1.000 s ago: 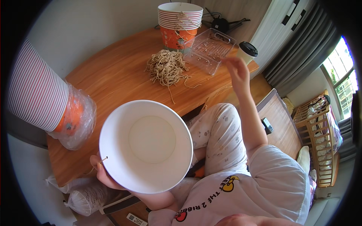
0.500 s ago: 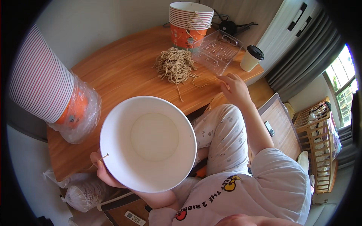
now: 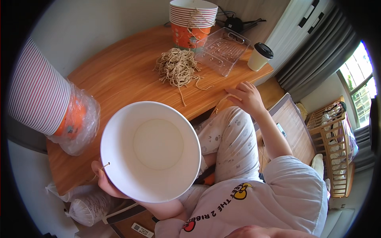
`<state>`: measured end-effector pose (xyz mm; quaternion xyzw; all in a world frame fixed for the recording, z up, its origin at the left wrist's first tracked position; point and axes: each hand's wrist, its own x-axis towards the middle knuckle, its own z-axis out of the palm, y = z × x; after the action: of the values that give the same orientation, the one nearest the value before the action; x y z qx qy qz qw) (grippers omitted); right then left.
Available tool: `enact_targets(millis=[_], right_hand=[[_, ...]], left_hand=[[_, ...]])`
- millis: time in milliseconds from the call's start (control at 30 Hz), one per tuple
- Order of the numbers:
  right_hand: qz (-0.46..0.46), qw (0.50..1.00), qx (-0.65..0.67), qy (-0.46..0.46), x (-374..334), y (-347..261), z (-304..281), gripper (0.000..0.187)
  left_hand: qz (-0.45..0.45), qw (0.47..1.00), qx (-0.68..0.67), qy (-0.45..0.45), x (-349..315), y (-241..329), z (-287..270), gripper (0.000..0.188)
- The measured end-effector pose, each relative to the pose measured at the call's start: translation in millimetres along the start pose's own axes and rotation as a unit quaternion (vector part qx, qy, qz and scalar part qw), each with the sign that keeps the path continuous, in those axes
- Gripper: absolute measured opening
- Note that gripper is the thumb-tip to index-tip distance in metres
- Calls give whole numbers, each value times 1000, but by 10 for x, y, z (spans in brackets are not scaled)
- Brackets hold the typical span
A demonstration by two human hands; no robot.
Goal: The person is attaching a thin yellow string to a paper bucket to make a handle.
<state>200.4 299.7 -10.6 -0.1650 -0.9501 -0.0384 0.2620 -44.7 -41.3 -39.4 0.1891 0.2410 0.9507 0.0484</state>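
My left hand [image 3: 106, 183] grips a white paper bucket [image 3: 156, 146] from its lower left side, with the open mouth facing up toward me. A short end of twine [image 3: 105, 165] pokes through a small hole near the rim, beside my left thumb. Past the table's front edge, over my lap, my right hand [image 3: 248, 97] is closed in a pinch. A thin strand of twine [image 3: 221, 102] runs from its fingertips down toward the table edge. On the wooden table [image 3: 131, 67] lies a tangled pile of tan twine cords [image 3: 177, 67].
A stack of orange-printed buckets [image 3: 192, 27] stands behind the pile, with a clear plastic tray [image 3: 224, 51] and a lidded paper cup [image 3: 260, 57] beside it. At left leans a tall stack of buckets [image 3: 43, 91] in plastic wrap. Bagged goods [image 3: 89, 208] sit below.
The view has shifted slightly, so the table things sit farther left. My right hand has drawn a little away from the tray, its strand now plainer. My left hand still holds the bucket.
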Motion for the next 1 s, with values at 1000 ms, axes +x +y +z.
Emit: enact_targets(millis=[1000], right_hand=[[233,947,144,167,621,451,-62,15]], left_hand=[[-42,990,-122,63,-84,-63,-31,31]])
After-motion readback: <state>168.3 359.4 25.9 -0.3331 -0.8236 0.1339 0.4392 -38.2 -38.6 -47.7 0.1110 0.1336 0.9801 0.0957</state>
